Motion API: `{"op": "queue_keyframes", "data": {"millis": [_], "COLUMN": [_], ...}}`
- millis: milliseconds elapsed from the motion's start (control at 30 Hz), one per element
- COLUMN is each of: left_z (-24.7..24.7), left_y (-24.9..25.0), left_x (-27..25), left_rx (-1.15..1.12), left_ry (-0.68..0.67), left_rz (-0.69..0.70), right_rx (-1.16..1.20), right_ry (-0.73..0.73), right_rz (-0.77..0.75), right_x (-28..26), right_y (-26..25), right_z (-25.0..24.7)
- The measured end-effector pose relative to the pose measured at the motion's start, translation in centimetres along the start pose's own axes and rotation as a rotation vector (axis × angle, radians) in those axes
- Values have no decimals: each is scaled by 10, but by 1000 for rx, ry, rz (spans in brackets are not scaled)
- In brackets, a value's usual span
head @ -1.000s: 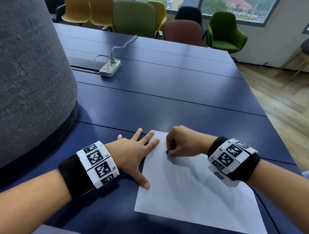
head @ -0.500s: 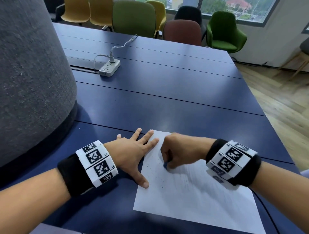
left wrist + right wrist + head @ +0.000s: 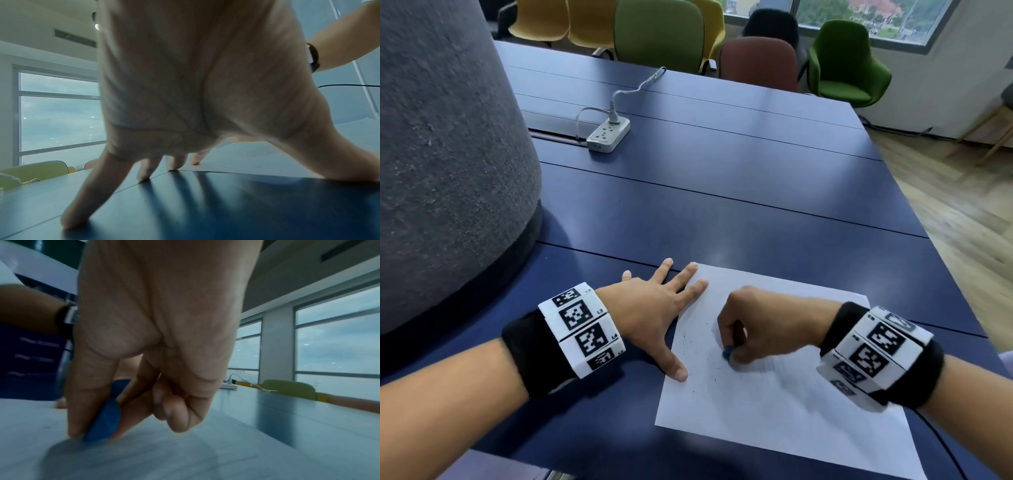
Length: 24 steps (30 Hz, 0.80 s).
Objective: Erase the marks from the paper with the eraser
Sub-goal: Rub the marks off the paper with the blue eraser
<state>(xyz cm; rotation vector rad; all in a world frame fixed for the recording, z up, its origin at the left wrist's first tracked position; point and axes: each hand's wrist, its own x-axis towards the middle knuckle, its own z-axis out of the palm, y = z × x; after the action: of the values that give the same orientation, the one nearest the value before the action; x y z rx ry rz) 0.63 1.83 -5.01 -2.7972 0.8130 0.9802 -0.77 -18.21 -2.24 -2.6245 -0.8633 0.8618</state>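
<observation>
I see the paper (image 3: 774, 404) flat on the blue table (image 3: 722, 205), and I place everything else from that sheet. My right hand (image 3: 760, 329) sits over the upper-left part of the paper, fingers curled, thumb and forefinger pinching a small blue eraser (image 3: 727, 353); in the right wrist view the eraser (image 3: 104, 417) has its lower end down on the paper (image 3: 185, 456), other fingers tucked under. My left hand (image 3: 654, 308) is spread flat at the paper's left edge, fingers straight and holding nothing, thumb tip and forefinger tip on the sheet, the rest on the table; in the left wrist view the hand (image 3: 201, 84) is propped on its fingertips. Small dark specks lie on the paper between the two hands. Faint grey marks show on the paper right of the eraser. Beyond the paper's far edge, well apart, a white power strip (image 3: 607, 133) lies on the table. A big grey felt-covered thing (image 3: 441, 154) stands left of the paper.
</observation>
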Motion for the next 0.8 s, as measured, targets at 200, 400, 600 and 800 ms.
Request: {"op": "queue_keyframes", "data": {"millis": [200, 400, 600, 800], "left_z": [-1, -1, -1, -1], "left_y": [1, 1, 2, 2], "left_x": [-1, 0, -1, 1], "left_rx": [7, 11, 8, 12], "left_ry": [-10, -5, 5, -5], "left_rz": [-4, -3, -4, -6], "right_rx": [12, 18, 13, 29], "right_ry": [81, -140, -20, 8], "right_rz": [61, -30, -36, -32], "right_x": [6, -8, -13, -14], "right_y": [7, -8, -7, -6], "right_z": [-9, 7, 11, 12]}}
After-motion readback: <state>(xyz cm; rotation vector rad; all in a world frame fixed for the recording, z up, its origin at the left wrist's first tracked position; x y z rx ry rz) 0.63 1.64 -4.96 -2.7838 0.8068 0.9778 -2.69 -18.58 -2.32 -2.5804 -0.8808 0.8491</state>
